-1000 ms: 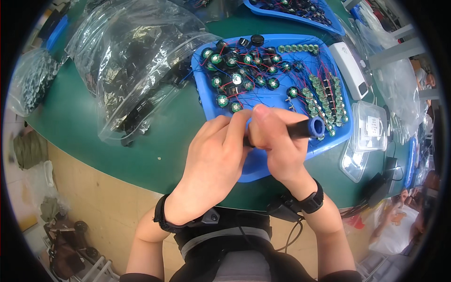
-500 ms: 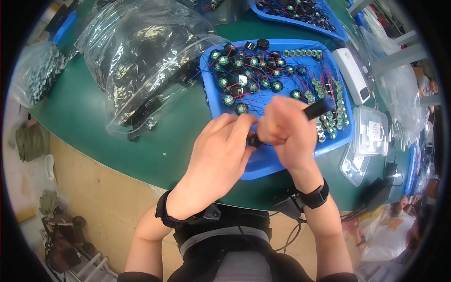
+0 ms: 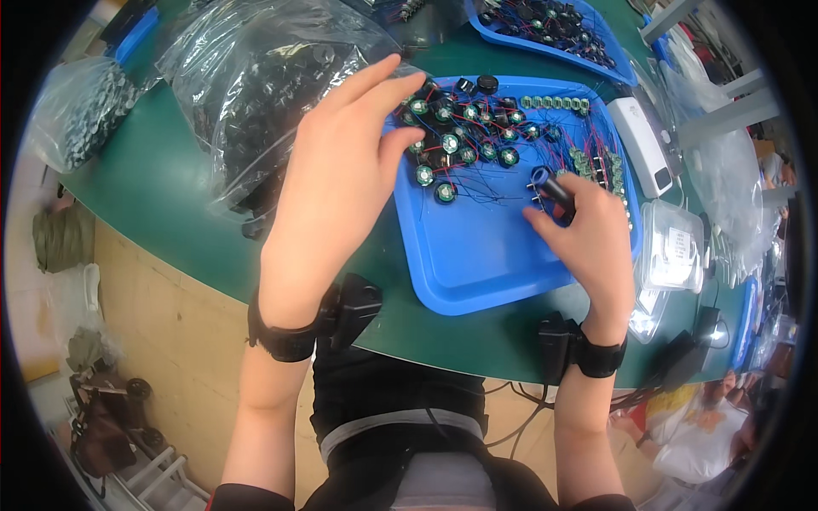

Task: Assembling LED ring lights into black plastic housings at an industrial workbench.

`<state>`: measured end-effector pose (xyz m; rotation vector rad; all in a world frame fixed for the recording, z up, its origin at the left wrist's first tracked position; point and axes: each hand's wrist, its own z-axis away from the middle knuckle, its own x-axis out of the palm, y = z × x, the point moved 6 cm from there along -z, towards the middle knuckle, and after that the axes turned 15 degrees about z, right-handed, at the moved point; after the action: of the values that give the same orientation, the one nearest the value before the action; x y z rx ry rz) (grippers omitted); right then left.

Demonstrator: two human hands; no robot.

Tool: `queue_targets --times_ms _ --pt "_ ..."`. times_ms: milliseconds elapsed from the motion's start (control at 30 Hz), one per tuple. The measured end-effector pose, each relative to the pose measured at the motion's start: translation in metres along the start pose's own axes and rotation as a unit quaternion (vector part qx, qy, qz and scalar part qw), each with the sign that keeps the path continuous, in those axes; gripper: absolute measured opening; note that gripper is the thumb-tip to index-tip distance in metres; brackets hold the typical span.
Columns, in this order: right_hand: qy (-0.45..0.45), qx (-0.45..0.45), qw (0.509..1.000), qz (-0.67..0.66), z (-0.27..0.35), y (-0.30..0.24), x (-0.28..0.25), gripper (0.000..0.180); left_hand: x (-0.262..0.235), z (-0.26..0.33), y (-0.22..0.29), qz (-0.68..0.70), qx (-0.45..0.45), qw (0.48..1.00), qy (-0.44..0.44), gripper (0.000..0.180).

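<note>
— Left hand (image 3: 336,183)?

— Grip open, fingers spread flat, tips at the heap of small round wired parts (image 3: 464,140) in the blue tray (image 3: 477,277), likely sorting for one.

— Right hand (image 3: 592,247)?

— Closed round a short black tube (image 3: 550,183), open end up and clear of the fingers (probably to take a part). It sits over the tray's right side.

— Around them?

— Clear bags (image 3: 256,81) left on the green table (image 3: 162,192); white device (image 3: 645,146) right.
</note>
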<state>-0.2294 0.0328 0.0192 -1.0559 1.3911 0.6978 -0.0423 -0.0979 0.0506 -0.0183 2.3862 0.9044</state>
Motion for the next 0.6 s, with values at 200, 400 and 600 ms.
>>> queue_targets --times_ms 200,400,600 --pt "-0.037 0.025 0.999 0.011 0.004 0.005 0.003 0.016 -0.027 0.025 -0.025 0.013 -0.187 0.980 -0.059 0.022" --pt "-0.063 0.059 0.996 -0.040 0.001 -0.003 -0.002 0.018 -0.038 0.035 -0.049 -0.166 -0.154 0.971 -0.081 0.024" --pt "-0.010 0.055 0.997 -0.062 0.002 0.001 -0.003 0.020 -0.031 0.034 -0.054 -0.171 -0.180 0.963 -0.106 0.029"
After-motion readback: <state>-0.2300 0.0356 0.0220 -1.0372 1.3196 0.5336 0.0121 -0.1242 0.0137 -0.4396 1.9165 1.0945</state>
